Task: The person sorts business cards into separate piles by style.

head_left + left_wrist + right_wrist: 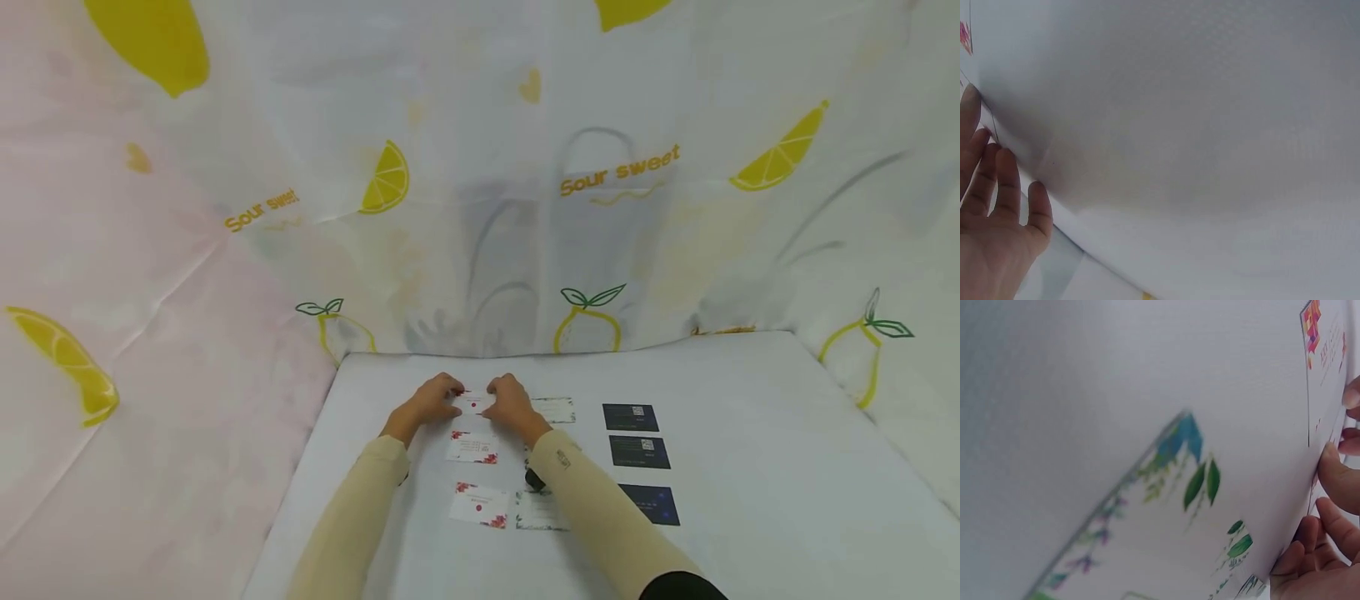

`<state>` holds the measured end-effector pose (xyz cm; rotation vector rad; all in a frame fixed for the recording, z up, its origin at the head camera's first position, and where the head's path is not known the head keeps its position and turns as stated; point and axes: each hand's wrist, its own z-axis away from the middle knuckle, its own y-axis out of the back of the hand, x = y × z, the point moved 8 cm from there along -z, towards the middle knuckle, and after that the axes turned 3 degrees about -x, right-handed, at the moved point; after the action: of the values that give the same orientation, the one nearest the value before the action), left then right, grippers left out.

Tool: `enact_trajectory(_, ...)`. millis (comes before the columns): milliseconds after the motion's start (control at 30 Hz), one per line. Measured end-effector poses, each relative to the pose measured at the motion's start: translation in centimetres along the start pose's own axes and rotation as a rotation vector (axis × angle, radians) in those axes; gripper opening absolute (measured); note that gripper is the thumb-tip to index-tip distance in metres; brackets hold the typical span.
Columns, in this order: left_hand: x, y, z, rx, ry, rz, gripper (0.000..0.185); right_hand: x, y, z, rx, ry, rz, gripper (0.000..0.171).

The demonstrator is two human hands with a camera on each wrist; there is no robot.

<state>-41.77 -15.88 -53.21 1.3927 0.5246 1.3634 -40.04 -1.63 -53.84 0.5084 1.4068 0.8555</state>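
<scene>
Both hands meet at frame centre — left hand [429,401] and right hand [511,402] pinch one red-flowered card [473,404] on the worktop [750,467].

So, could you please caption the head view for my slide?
Both hands, left hand and right hand, pinch a red-flowered card on the white table.

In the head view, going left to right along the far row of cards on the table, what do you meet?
Left hand → white card with red flowers, pinched between both hands → right hand → white card with a leafy border → dark blue card.
</scene>
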Motion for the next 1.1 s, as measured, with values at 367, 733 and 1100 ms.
enact_trajectory(367, 0.54, -0.31, -0.01, 0.013, -0.014, -0.045, 0.040, 0.29, -0.03, -0.35, -0.039, 0.027, 0.096, 0.046)
enact_trajectory(733, 0.77, -0.06, 0.31, 0.064, -0.028, -0.046, 0.037, -0.07, 0.00, -0.47, -0.099, 0.067, 0.169, 0.047)
enact_trajectory(1100, 0.39, 0.36, 0.86, 0.096, -0.013, -0.014, 0.045, -0.38, 0.69, 0.13, -0.110, 0.059, 0.079, 0.049)
